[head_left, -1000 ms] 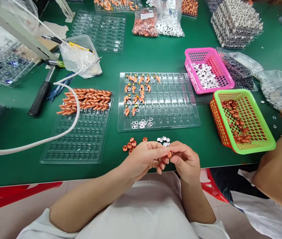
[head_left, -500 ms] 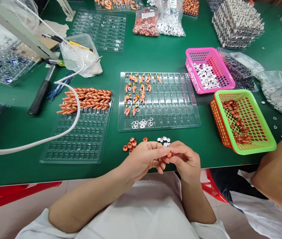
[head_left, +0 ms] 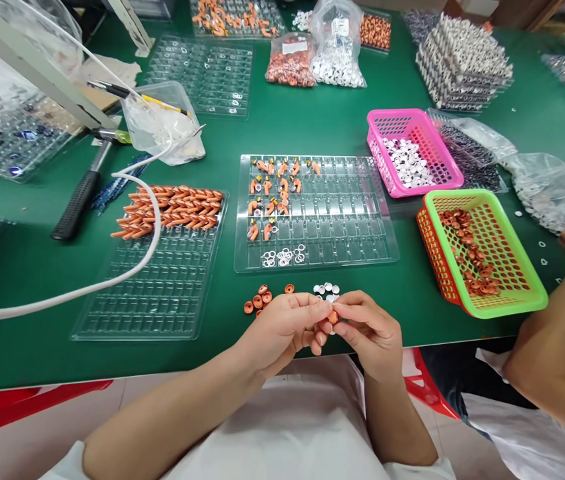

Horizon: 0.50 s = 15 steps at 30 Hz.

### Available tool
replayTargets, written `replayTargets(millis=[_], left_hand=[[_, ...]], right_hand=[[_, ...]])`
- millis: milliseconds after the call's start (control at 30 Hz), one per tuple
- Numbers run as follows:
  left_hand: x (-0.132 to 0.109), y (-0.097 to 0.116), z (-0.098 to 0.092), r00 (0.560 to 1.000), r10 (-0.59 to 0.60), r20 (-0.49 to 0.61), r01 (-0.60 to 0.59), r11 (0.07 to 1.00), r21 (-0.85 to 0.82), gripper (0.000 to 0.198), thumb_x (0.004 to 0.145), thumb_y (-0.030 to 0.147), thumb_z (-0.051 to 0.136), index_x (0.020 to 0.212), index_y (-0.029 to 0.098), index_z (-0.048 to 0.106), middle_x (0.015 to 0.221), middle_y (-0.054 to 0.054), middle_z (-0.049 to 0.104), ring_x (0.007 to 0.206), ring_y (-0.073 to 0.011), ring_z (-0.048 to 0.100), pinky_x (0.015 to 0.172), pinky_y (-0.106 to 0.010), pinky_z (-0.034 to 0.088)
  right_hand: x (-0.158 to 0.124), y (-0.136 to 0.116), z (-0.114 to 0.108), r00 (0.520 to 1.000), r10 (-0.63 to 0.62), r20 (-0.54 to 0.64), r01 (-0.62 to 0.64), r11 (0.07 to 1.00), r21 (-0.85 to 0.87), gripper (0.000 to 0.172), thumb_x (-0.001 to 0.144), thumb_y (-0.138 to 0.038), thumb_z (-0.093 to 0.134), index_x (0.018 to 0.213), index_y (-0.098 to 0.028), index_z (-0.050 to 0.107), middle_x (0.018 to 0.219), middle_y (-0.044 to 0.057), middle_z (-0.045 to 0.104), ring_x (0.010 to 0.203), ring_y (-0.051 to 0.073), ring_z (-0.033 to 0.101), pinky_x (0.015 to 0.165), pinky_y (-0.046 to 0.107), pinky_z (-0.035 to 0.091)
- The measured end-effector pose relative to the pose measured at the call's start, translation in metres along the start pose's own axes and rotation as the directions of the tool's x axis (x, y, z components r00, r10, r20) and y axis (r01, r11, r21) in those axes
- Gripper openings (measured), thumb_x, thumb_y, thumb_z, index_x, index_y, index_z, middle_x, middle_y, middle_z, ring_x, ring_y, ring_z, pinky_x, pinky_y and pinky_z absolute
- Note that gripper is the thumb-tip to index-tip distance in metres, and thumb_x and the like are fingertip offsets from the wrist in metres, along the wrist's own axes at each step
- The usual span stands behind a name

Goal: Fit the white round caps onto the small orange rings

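My left hand (head_left: 290, 330) and my right hand (head_left: 373, 333) meet over the table's near edge. Between their fingertips they pinch a small copper-coloured round cap (head_left: 333, 318); the fingers cover much of it. Several loose copper-coloured caps (head_left: 257, 302) lie just beyond my left hand. Small white round discs (head_left: 326, 289) lie in a group beyond the fingertips. A clear compartment tray (head_left: 332, 250) sits farther off, with orange curved pieces (head_left: 253, 231) in its left compartments and white rings (head_left: 285, 257) in its front row.
To the right stand a pink basket (head_left: 373, 141) of white discs and a green basket (head_left: 537, 293) of copper caps. At left are another tray (head_left: 137, 293) with copper-coloured pieces, a white hose (head_left: 112, 275) over it, and a hammer (head_left: 77, 207). A co-worker's arm (head_left: 557, 333) rests at far right.
The whole view has shifted slightly, so the table's things appear a little lower. Both hands keep pinching the cap, which seems turned a little between the fingertips.
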<state>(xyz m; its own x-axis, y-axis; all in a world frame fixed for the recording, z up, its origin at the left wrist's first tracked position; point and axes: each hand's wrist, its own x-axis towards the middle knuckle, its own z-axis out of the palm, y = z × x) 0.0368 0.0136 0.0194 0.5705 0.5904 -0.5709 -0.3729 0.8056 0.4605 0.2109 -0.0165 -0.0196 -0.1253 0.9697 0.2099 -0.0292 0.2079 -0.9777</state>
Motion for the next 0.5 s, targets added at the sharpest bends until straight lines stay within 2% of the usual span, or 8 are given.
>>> replayTargets(millis=[100,233,367,500], left_hand=[[0.0003,-0.0009,-0.0007,1.000,-0.015,-0.015,0.014,0.999,-0.033,0.030,0.074,0.036,0.081,0.070,0.009,0.067,0.062,-0.001,0.057,0.051,-0.0058,0.052,0.042,-0.015,0.038],[0.0002,-0.0021,-0.0005,0.999,-0.034,-0.009,0.033,0.997,-0.071,0.031,0.073,0.035,0.082,0.069,0.010,0.064,0.062,0.001,0.054,0.050,-0.0049,0.049,0.041,-0.015,0.030],[0.0001,-0.0042,0.0011,0.999,-0.044,0.007,0.045,0.997,-0.070,0.034,0.074,0.037,0.081,0.066,0.010,0.061,0.061,0.001,0.053,0.050,-0.0050,0.048,0.041,-0.016,0.030],[0.0011,-0.0080,0.0033,0.999,-0.036,0.000,0.036,0.999,-0.008,0.036,0.074,0.042,0.080,0.070,0.011,0.060,0.062,0.000,0.056,0.050,-0.0060,0.050,0.041,-0.016,0.034]], right_hand=[[-0.0011,0.0013,-0.0003,0.999,-0.037,-0.004,0.037,0.995,-0.089,0.040,0.085,-0.011,0.069,0.115,-0.036,0.070,0.097,0.004,0.070,0.088,0.019,0.067,0.071,0.033,0.059],[-0.0013,0.0007,0.0023,0.986,-0.165,0.000,0.158,0.948,-0.277,0.047,0.084,-0.007,0.067,0.120,-0.037,0.066,0.097,0.003,0.070,0.085,0.019,0.068,0.072,0.035,0.058],[-0.0008,-0.0024,0.0049,0.965,-0.264,-0.003,0.240,0.883,-0.404,0.050,0.081,-0.005,0.065,0.122,-0.034,0.063,0.094,0.003,0.069,0.079,0.018,0.066,0.065,0.032,0.057],[-0.0020,-0.0014,0.0056,0.960,-0.278,-0.029,0.241,0.876,-0.419,0.047,0.080,-0.005,0.064,0.118,-0.033,0.064,0.090,0.003,0.068,0.075,0.018,0.065,0.061,0.031,0.055]])
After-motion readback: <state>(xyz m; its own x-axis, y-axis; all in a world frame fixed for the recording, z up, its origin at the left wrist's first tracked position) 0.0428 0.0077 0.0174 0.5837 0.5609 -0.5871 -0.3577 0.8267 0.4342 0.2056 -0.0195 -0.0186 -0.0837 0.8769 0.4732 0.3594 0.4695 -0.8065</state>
